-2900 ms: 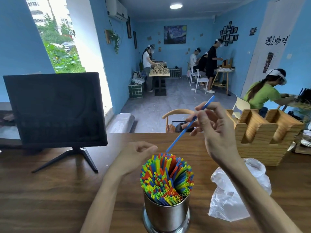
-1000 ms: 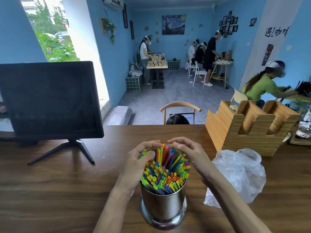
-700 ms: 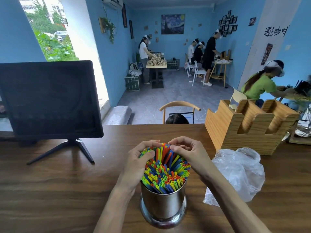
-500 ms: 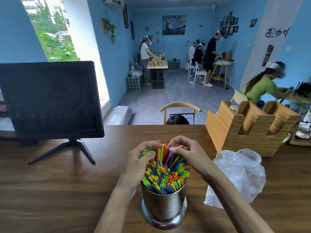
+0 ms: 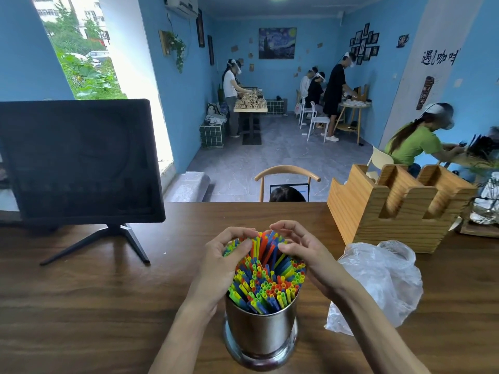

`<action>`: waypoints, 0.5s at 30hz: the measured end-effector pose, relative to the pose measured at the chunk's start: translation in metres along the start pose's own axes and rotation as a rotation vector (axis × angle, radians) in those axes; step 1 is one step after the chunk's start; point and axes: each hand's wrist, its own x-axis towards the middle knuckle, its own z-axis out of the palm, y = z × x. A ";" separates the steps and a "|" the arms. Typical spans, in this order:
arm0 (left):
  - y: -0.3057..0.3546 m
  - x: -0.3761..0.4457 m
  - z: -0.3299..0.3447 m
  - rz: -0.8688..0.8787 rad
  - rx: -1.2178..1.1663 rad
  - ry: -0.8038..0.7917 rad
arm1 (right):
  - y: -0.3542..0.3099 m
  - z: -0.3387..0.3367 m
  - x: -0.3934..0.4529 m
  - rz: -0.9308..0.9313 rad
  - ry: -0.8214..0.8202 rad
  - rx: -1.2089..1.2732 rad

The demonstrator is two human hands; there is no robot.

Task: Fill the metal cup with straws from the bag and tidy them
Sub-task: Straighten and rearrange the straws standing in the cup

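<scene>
both hands, left [image 5: 224,263] & right [image 5: 305,255], curled round straws [image 5: 266,279] in metal cup [image 5: 260,333]; bag [image 5: 378,282] beside, on rt.

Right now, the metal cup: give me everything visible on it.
The metal cup is a shiny steel-looking cylinder with a wider, flared base ring, standing upright on the wooden table near its front edge. It is packed full of colourful straws, which fan out above the rim. The left hand and right hand cup the straw tops, not the cup wall. A crumpled clear plastic bag lies just to its right; contact unclear.
</scene>
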 end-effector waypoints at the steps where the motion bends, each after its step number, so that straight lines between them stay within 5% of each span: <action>1: 0.001 0.000 0.001 0.021 0.013 -0.003 | 0.000 0.000 0.000 -0.008 0.012 0.002; 5: 0.005 -0.002 -0.002 0.089 0.015 -0.030 | 0.001 -0.005 -0.001 0.009 0.017 0.106; 10: -0.002 -0.014 -0.017 0.139 0.146 -0.292 | 0.010 -0.010 -0.004 0.004 0.016 0.182; 15: -0.005 -0.015 -0.021 0.119 0.278 -0.215 | 0.011 -0.010 -0.005 0.019 0.013 0.226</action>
